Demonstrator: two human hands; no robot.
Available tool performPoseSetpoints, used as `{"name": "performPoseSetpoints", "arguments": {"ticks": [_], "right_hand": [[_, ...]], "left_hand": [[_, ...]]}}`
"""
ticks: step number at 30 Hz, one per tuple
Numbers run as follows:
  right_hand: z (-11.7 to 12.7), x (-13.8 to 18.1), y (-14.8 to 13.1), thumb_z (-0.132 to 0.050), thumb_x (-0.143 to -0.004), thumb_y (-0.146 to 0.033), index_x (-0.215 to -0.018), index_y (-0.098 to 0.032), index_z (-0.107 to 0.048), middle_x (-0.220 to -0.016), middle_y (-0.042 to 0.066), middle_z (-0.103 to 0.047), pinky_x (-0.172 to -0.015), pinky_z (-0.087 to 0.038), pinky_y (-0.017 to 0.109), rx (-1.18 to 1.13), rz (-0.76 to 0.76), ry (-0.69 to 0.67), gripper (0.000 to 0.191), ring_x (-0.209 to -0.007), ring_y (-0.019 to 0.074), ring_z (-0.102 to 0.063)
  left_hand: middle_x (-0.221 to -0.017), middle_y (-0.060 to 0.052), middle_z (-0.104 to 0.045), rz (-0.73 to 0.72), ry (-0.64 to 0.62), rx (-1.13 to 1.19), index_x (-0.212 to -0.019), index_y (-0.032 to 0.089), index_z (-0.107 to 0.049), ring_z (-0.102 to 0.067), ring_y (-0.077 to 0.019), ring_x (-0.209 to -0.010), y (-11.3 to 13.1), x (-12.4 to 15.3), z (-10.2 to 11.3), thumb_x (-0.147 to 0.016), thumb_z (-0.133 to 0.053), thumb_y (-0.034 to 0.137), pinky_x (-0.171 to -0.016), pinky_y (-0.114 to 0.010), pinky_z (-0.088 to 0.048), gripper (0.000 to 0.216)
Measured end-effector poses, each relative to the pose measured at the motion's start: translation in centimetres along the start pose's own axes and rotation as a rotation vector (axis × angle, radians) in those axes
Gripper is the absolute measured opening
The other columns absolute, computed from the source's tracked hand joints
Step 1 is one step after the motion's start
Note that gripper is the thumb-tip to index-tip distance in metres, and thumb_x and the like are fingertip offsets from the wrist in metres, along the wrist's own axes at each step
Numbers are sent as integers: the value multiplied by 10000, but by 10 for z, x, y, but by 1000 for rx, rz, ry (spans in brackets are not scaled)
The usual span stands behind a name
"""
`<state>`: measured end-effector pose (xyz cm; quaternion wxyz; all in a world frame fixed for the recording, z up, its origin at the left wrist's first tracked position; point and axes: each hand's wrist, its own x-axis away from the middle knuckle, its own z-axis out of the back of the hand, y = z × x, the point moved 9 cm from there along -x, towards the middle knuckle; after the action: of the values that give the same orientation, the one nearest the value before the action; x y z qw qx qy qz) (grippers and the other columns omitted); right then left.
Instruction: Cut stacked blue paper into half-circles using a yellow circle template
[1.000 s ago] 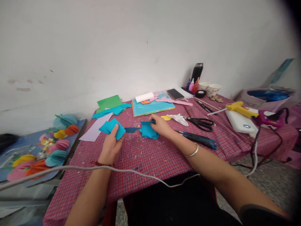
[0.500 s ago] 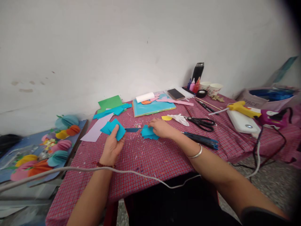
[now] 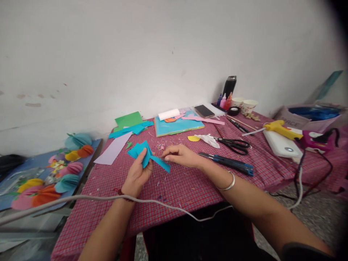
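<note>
My left hand [image 3: 139, 171] is closed on several pieces of bright blue paper [image 3: 141, 152], the thumb pressed flat on top of them. One narrow blue strip [image 3: 161, 164] juts out to the right from this bundle. Just above and beside that strip is my right hand [image 3: 181, 156], its fingers loosely bent and the thumb apart; no paper shows between them. A blue utility knife [image 3: 230, 163] lies to the right of my right hand. Black-handled scissors [image 3: 233, 145] rest behind the knife, their blades hidden by a crumpled white tissue [image 3: 208, 140].
On the checked tablecloth [image 3: 108, 203] are a lilac sheet [image 3: 112, 149], more blue strips [image 3: 132, 129], a folder [image 3: 176, 126], a phone [image 3: 204, 111] and a yellow glue gun [image 3: 282, 129]. A white cable [image 3: 152, 199] crosses low over my left wrist. Paper pumpkins [image 3: 47, 194] sit at left.
The blue paper under my right hand is no longer there; blue pieces now sit together in my left hand, which has moved slightly right. The utility knife's blade end is now uncovered.
</note>
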<state>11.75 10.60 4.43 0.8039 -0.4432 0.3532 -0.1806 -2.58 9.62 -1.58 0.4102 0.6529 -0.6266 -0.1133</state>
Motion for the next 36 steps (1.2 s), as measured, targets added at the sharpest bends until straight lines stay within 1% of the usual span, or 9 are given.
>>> {"name": "performPoseSetpoints", "arguments": {"ticks": [6,8,10,12,15,19,25,28,36], "right_hand": [[-9,4,-11,-603,-792,-206,-1237,-202,-519,-1194,85,-563,-837,-459,302,56,70,-108,453,-1013,153,-558],[-8,2,-12,-586,-798,-192,-1176,-192,-565,-1100,71,-594,-844,-446,314,170,111,-32,378,-974,155,-552],[0,1,-6,-546,-834,-227,-967,-160,-646,-865,38,-618,-763,-446,300,247,87,115,180,-816,149,-554],[12,1,5,-523,-851,-279,-758,-146,-642,-680,7,-571,-641,-421,266,235,-9,272,201,-657,131,-513],[24,3,19,-558,-807,-334,-704,-143,-623,-633,-5,-552,-553,-379,232,87,-116,387,226,-595,117,-480],[26,2,24,-598,-749,-400,-772,-140,-616,-649,-14,-551,-511,-364,210,-148,-155,360,262,-563,97,-452],[23,3,33,-618,-734,-485,-791,-142,-598,-554,-52,-474,-449,-346,200,-269,-236,344,348,-474,79,-406],[23,2,32,-618,-747,-463,-796,-140,-604,-628,-28,-550,-502,-396,210,-259,-200,340,327,-538,92,-469],[19,-1,27,-586,-783,-369,-847,-136,-608,-825,30,-626,-625,-449,258,-181,-114,292,243,-715,140,-547]], "left_hand": [[-584,17,-622,-85,31,154,-722,139,-575,-579,-44,-475,16,1,3,-887,-496,126,-433,-81,-476,183],[-574,21,-616,-88,37,147,-708,138,-573,-573,-42,-469,16,1,4,-880,-501,114,-429,-82,-470,187],[-576,11,-626,-65,17,88,-701,136,-576,-581,-59,-472,10,1,2,-867,-517,115,-440,-110,-488,178],[-628,-14,-663,-50,-48,0,-734,135,-599,-624,-102,-529,5,0,-2,-848,-535,119,-498,-180,-537,131],[-758,-34,-713,-154,-170,-55,-844,152,-638,-679,-165,-701,12,-3,-10,-776,-572,68,-653,-292,-577,127],[-795,-31,-727,-255,-227,-87,-959,171,-654,-682,-181,-761,22,-10,-9,-658,-609,25,-753,-328,-556,337],[-931,-76,-726,-142,-208,-209,-1095,168,-616,-688,-225,-834,6,-5,-7,-696,-682,165,-791,-373,-550,405],[-1019,-100,-710,-157,-228,-289,-1149,179,-582,-681,-261,-879,0,2,-10,-640,-756,172,-809,-404,-546,538],[-898,-77,-724,-200,-247,-330,-1000,145,-615,-683,-252,-825,-5,4,-13,-574,-789,180,-772,-397,-548,462]]}}
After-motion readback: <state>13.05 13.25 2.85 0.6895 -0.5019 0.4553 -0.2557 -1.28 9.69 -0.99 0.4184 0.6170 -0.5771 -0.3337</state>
